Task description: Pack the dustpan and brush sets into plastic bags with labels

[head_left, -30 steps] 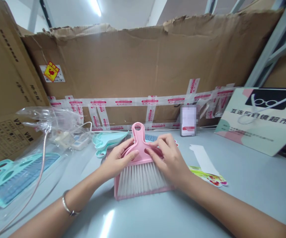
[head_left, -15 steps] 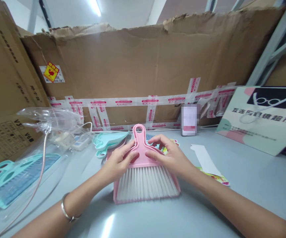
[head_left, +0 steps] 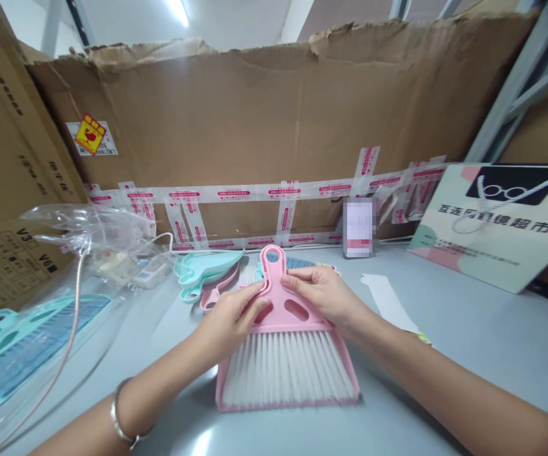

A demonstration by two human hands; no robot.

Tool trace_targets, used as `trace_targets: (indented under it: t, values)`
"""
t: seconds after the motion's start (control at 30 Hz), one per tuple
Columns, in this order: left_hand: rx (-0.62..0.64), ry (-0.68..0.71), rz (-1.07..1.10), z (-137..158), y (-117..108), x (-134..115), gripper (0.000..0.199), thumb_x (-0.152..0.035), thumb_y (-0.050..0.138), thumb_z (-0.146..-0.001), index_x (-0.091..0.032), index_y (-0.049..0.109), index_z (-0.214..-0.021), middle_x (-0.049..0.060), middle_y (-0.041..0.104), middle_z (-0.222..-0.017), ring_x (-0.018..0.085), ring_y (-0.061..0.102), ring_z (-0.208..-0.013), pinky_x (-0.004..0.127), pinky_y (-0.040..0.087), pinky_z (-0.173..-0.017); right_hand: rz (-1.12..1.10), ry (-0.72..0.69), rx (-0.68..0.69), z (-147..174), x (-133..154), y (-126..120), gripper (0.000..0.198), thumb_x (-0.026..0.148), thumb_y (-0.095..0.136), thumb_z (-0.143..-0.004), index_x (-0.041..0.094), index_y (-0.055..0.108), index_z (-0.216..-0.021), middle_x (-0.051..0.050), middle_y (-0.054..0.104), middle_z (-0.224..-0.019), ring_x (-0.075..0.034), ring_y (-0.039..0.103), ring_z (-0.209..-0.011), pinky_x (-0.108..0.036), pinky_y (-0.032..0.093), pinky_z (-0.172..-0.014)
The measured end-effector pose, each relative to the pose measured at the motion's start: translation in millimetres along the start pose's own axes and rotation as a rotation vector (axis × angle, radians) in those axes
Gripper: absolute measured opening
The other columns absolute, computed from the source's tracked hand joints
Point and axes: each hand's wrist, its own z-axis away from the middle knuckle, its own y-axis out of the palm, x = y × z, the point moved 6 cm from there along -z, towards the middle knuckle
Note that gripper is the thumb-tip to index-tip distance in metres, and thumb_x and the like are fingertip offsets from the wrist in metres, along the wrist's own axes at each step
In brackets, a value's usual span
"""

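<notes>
A pink hand brush [head_left: 281, 301] with white bristles lies nested over a pink dustpan [head_left: 221, 389], handles together and pointing away from me. My left hand [head_left: 236, 318] is closed on the left side of the pair, thumb in front near the brush's left slot. With thumb in front and fingers behind, my right hand [head_left: 324, 292] pinches the upper right side near the handle neck. Behind them lie turquoise dustpans [head_left: 210, 267], another pink piece [head_left: 213, 296] and a blue-bristled brush [head_left: 295, 261], partly hidden by my hands and the pink pair.
A bagged turquoise dustpan and brush [head_left: 41, 339] lies at the left, beside a cable [head_left: 75, 297] and clear plastic [head_left: 88, 221]. White paper strip [head_left: 392, 307], phone [head_left: 359, 228] and printed board [head_left: 492, 221] occupy the right. Cardboard [head_left: 236, 126] walls the back.
The pink brush and dustpan have come slightly nearer to me and to the right. My right hand has closed its fingers near the handle neck, uncovering the brush's right slot.
</notes>
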Motion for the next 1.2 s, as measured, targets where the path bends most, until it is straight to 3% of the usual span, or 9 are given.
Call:
trace_targets:
  t: [0.43,0.6,0.7,0.8,0.83,0.9,1.0,1.2]
  values:
    - [0.013,-0.046,0.014,-0.5,0.2,3.0,0.028,-0.032,0.038,-0.087,-0.016,0.060,-0.082,-0.003,0.048,-0.057,0.012,0.041,-0.052,0.023,0.032,-0.053,-0.006,0.000,-0.006,-0.3,-3.3,2.5,0.037,0.046,0.065,-0.066,0.014,0.073,-0.082,-0.001,0.065,-0.065,-0.012,0.054,-0.059,-0.028,0.043,-0.060]
    - [-0.015,-0.096,0.092,-0.7,-1.5,10.8,0.030,-0.035,0.042,-0.085,-0.016,0.063,-0.095,0.003,0.063,-0.074,0.016,0.052,-0.064,0.026,0.039,-0.062,-0.049,0.011,0.070,-3.0,-6.4,4.4,0.040,0.049,0.065,-0.066,0.016,0.071,-0.088,-0.003,0.068,-0.075,-0.013,0.059,-0.066,-0.028,0.046,-0.065]
    - [-0.066,-0.174,0.236,-1.6,-9.2,19.7,0.036,-0.038,0.051,-0.079,-0.017,0.061,-0.107,0.007,0.065,-0.101,0.022,0.057,-0.084,0.029,0.042,-0.073,0.061,-0.042,0.003,-12.4,-3.9,-27.9,0.047,0.054,0.059,-0.070,0.017,0.067,-0.097,-0.006,0.069,-0.087,-0.017,0.062,-0.080,-0.032,0.047,-0.076]
    - [-0.130,-0.274,0.404,-2.8,-19.9,31.3,0.041,-0.042,0.055,-0.077,-0.019,0.061,-0.110,0.006,0.065,-0.103,0.023,0.057,-0.089,0.029,0.043,-0.075,0.404,-0.140,-0.220,-24.0,-1.0,-91.9,0.044,0.054,0.058,-0.070,0.019,0.065,-0.095,-0.007,0.068,-0.095,-0.020,0.061,-0.089,-0.034,0.044,-0.083]
    - [-0.151,-0.306,0.461,-3.1,-22.7,35.7,0.041,-0.045,0.055,-0.077,-0.020,0.062,-0.109,0.005,0.067,-0.098,0.022,0.058,-0.087,0.028,0.043,-0.073,0.568,-0.106,-0.252,-28.4,-5.7,-111.3,0.040,0.053,0.061,-0.067,0.018,0.066,-0.088,-0.007,0.068,-0.091,-0.021,0.061,-0.086,-0.034,0.044,-0.081]
    - [-0.191,-0.371,0.569,-3.3,-25.8,44.8,0.041,-0.048,0.055,-0.076,-0.020,0.063,-0.105,0.003,0.068,-0.089,0.020,0.059,-0.081,0.027,0.043,-0.070,0.815,0.055,-0.186,-38.0,-26.4,-139.1,0.036,0.052,0.062,-0.064,0.017,0.065,-0.074,-0.007,0.068,-0.079,-0.022,0.061,-0.077,-0.033,0.045,-0.072]
    - [-0.247,-0.459,0.684,-2.2,-25.2,57.6,0.042,-0.050,0.060,-0.073,-0.018,0.065,-0.100,0.004,0.067,-0.089,0.019,0.059,-0.081,0.025,0.043,-0.069,0.917,0.155,-0.094,-47.7,-54.9,-157.2,0.033,0.048,0.063,-0.063,0.017,0.064,-0.074,-0.007,0.067,-0.081,-0.021,0.061,-0.076,-0.030,0.046,-0.068]
    - [-0.297,-0.481,0.747,-0.9,-21.8,64.0,0.043,-0.051,0.063,-0.069,-0.018,0.065,-0.097,0.004,0.068,-0.092,0.018,0.060,-0.079,0.025,0.044,-0.066,0.992,0.273,-0.223,-42.0,-72.3,-197.1,0.037,0.045,0.070,-0.050,0.018,0.059,-0.073,-0.011,0.064,-0.084,-0.027,0.059,-0.080,-0.038,0.045,-0.071]
